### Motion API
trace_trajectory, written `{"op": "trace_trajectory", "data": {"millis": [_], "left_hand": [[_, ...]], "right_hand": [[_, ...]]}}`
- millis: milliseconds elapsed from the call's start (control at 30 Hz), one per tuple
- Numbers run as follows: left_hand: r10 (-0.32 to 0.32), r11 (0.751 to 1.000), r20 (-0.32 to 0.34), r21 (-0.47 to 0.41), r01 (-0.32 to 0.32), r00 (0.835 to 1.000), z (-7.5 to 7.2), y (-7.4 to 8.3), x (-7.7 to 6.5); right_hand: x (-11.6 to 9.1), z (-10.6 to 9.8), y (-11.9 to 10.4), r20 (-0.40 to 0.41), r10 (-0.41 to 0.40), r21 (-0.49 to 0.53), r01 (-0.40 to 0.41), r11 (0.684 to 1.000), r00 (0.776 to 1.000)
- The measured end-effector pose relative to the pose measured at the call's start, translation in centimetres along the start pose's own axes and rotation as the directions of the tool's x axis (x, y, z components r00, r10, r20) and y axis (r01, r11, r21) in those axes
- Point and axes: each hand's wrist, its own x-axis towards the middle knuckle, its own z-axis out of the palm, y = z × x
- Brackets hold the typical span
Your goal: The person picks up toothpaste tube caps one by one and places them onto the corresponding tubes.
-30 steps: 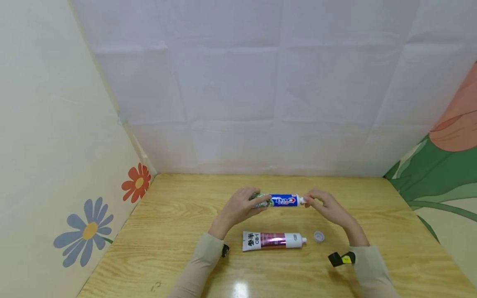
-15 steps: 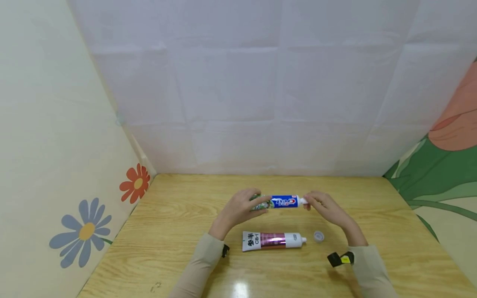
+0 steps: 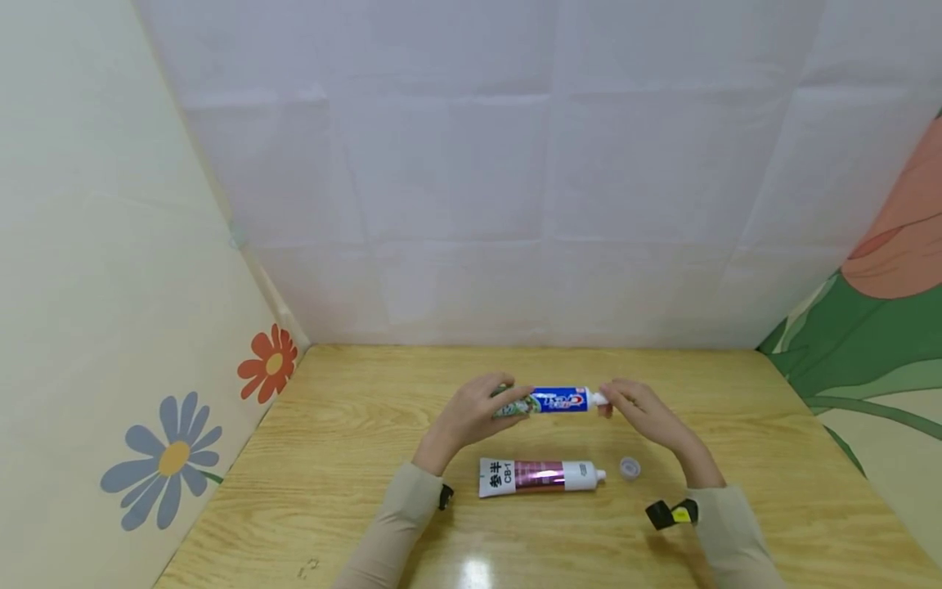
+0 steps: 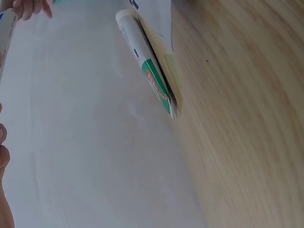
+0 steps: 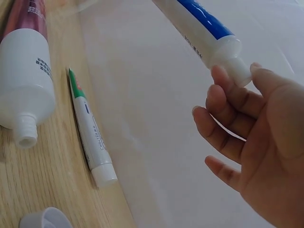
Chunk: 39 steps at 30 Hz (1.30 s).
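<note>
On your left, a pale wall with a blue flower (image 3: 172,460) and a red flower (image 3: 272,363) meets the left edge of the bench (image 3: 780,442). Your left hand (image 3: 471,409) has its fingers curled round the rear part of the blue-and-green tube (image 3: 562,399), which you hold level, raised off the bench toward the far edge, its capped end pointing right. Below it, nearer you, the pink-and-white tube (image 3: 540,476) lies along the bench, roughly parallel to the far edge, its bare nozzle toward the right edge. In the right wrist view, a slim white-and-green tube (image 5: 92,133) lies between that one and the far edge, capped end pointing the same way. Just right of the bare nozzle sits a loose cap (image 3: 629,467). Your right hand (image 3: 648,411) pinches the held tube's white cap (image 5: 239,72) between thumb and forefinger, the other fingers loosely bent and spread. By your right cuff hangs a black device (image 3: 661,514) with a yellow patch, and green leaves (image 3: 876,343) cover the wall past the far right corner.
</note>
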Motion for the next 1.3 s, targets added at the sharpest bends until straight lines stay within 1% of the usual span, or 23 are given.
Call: {"op": "trace_trajectory", "data": {"millis": [100,267,433,500,667,733,933,1000,1167,1300], "left_hand": [[-0.005,1.0,-0.016,-0.008,0.005,1.0,-0.1,0.0,0.1],[-0.013,1.0,-0.021,-0.004,0.013,1.0,-0.2,0.0,0.2],[-0.018,1.0,-0.032,0.008,0.018,0.999,-0.3,-0.1,0.3],[-0.022,1.0,-0.034,0.009,0.022,0.999,-0.4,-0.1,0.3],[-0.038,0.999,-0.028,-0.001,0.038,0.999,-0.5,-0.1,0.2],[-0.039,0.999,-0.029,-0.002,0.039,0.999,-0.5,-0.1,0.2],[-0.031,0.999,-0.033,0.005,0.031,0.999,-0.3,-0.2,0.1],[-0.028,1.0,-0.031,0.009,0.029,0.999,-0.4,-0.2,0.0],[-0.022,1.0,-0.024,0.014,0.022,0.999,-0.6,-0.2,0.0],[-0.012,1.0,-0.025,0.018,0.012,1.0,-0.7,-0.2,-0.1]], "right_hand": [[-0.1,0.0,0.0,-0.013,0.018,-0.002,-0.018,1.0,1.0],[-0.1,-0.1,-0.1,-0.012,0.05,-0.016,-0.05,0.999,0.999],[-0.2,-0.2,-0.5,-0.039,0.077,-0.073,-0.079,0.994,0.996],[-0.2,-0.2,-0.7,-0.057,0.075,-0.093,-0.081,0.992,0.996],[-0.4,-0.7,-3.4,-0.068,0.04,-0.074,-0.045,0.996,0.997],[-0.4,-0.8,-4.1,-0.07,0.018,-0.067,-0.023,0.998,0.997],[-0.3,-0.4,-1.4,-0.081,-0.004,-0.089,-0.004,0.996,0.997],[-0.3,-0.4,-0.9,-0.08,-0.005,-0.09,-0.002,0.996,0.997],[-0.3,-0.4,-0.8,-0.066,0.003,-0.054,-0.007,0.998,0.998],[-0.3,-0.4,-0.8,-0.051,0.022,-0.069,-0.026,0.997,0.998]]}}
